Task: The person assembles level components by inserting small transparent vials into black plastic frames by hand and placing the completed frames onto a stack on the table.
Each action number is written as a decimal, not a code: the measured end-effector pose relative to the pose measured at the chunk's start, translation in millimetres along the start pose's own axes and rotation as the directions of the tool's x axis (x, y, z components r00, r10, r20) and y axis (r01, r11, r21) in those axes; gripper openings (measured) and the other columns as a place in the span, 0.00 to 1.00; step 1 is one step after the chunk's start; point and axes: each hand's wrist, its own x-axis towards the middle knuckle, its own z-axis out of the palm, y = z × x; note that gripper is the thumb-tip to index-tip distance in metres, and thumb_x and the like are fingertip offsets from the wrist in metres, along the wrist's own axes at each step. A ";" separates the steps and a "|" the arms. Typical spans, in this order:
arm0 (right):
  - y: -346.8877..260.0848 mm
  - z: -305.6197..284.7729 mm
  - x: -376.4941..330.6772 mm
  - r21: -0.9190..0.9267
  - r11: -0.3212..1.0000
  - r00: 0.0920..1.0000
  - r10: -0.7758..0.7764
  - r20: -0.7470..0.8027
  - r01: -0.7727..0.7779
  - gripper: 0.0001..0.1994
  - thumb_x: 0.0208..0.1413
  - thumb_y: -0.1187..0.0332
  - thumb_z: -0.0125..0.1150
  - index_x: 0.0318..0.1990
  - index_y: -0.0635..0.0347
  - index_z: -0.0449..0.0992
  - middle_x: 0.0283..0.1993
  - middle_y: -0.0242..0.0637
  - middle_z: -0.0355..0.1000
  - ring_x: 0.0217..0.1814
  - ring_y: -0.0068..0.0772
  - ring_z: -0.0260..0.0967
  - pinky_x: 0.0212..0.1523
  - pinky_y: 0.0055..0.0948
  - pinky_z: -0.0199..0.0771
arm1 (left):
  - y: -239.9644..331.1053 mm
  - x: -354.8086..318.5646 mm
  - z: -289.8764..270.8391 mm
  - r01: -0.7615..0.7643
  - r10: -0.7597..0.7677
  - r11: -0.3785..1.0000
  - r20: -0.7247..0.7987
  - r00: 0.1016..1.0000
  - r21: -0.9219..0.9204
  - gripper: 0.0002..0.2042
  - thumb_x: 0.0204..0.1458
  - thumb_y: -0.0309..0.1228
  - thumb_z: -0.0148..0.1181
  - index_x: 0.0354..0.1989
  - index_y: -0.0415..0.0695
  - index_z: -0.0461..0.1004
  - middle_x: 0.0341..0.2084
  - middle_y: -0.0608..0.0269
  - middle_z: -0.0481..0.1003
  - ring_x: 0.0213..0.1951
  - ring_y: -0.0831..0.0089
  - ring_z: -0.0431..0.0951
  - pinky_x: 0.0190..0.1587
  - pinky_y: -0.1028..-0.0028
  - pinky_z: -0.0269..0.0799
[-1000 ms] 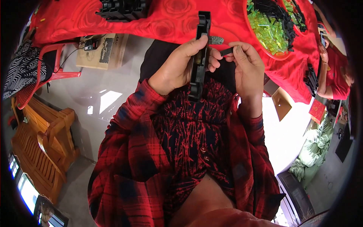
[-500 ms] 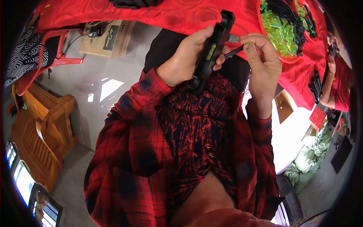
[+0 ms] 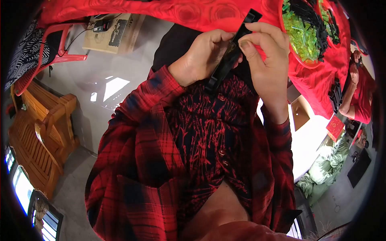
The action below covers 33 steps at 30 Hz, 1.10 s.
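Observation:
A long black plastic spirit level [image 3: 220,72] is tilted in front of my chest, its upper end towards the table. My left hand [image 3: 199,56] is closed around its left side, with the thumb along the edge. My right hand [image 3: 268,56] is pinched against the level's upper half, thumb and forefinger touching its face. The thin black strip in those fingers is now mostly hidden behind them. The level's yellow-green vial is barely visible in the shade between my hands.
On the red-covered table [image 3: 225,14], a red basket [image 3: 312,65] holds yellow-green vials [image 3: 299,36] and black strips [image 3: 311,20]. A person in red [image 3: 360,96] works at the right. To the left are a carton [image 3: 106,36], a red chair [image 3: 66,58] and a wooden bench [image 3: 44,132].
My right hand has moved left with the black strip, from beside the level onto its face. The level has turned and its vial is now largely covered.

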 end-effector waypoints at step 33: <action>1.6 15.6 -1.1 -0.267 0.957 0.994 -0.113 0.016 0.113 0.03 0.48 0.73 0.63 0.30 0.61 0.78 0.46 0.33 0.75 0.50 0.41 0.64 0.51 0.39 0.55 | -4.6 2.1 -0.8 0.048 -0.052 0.998 -0.147 0.988 -0.029 0.13 0.66 0.37 0.47 0.48 0.43 0.74 0.36 0.64 0.79 0.35 0.72 0.79 0.37 0.71 0.76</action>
